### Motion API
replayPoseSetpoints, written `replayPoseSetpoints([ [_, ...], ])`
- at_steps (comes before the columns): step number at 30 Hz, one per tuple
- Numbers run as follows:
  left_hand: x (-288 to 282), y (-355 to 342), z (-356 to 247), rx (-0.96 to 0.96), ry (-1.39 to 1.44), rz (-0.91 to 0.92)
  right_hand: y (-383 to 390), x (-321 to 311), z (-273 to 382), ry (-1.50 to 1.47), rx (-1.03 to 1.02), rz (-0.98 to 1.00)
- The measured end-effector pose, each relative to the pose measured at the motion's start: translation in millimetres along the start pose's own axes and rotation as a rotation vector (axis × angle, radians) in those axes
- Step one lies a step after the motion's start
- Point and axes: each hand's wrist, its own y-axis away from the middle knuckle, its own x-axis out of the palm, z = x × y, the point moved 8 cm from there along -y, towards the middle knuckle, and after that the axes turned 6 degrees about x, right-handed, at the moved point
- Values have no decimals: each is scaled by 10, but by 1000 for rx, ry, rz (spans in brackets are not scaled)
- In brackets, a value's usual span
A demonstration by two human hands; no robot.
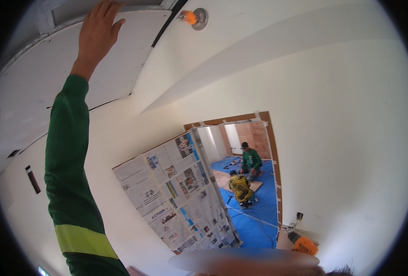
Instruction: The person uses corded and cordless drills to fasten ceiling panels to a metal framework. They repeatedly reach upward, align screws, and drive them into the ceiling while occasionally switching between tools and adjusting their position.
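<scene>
1. Head view: the left hand (97,34) is raised overhead, fingers spread flat and open against a white ceiling panel (66,69); nothing is gripped, only palm and fingertips are pressed to the panel.
2. The panel is directly under the palm and runs away from it toward the left and down; its dark seam edge is seen just right of the fingertips.
3. A green sleeve (68,170) with a yellow-green band is seen below the hand.
4. The right hand is not seen in the frame.
5. An orange ceiling fitting (192,18) is mounted to the right of the hand, apart from it, past the panel edge.
6. Well below the hand, a door covered in newspaper (176,198) stands open.
7. Beyond the door, two other people (245,177) are crouched on a blue floor sheet (259,221), far from the hand.
8. An orange object (305,245) is seen low by the wall, beside the doorway.
</scene>
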Motion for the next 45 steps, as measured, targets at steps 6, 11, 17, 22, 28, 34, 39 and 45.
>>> replayPoseSetpoints([
  [6, 127, 306, 218, 100, -201, 90, -226, 347, -189, 81, 95, 166],
  [11, 77, 324, 226, 195, -221, 223, -298, 866, -292, 151, 142, 373],
  [17, -218, 413, 286, 173, -107, 176, -93, 1543, -426, 196, 154, 558],
  [22, -529, 848, 450, 114, -28, 185, 207, 2100, -521, 230, 144, 698],
  [28, -1325, 1830, 795, 29, 129, 327, 688, 2805, -608, 296, 117, 908],
  [34, -2574, 2805, 2037, -239, 14, 387, 1213, 3409, -734, 344, 91, 1085],
  [39, -3890, 2815, 3171, -398, -152, 103, 1593, 3895, -866, 346, 79, 1228],
  [45, -4515, 1661, 3799, -463, 74, -37, 1859, 4233, -1028, 333, 77, 1334],
])
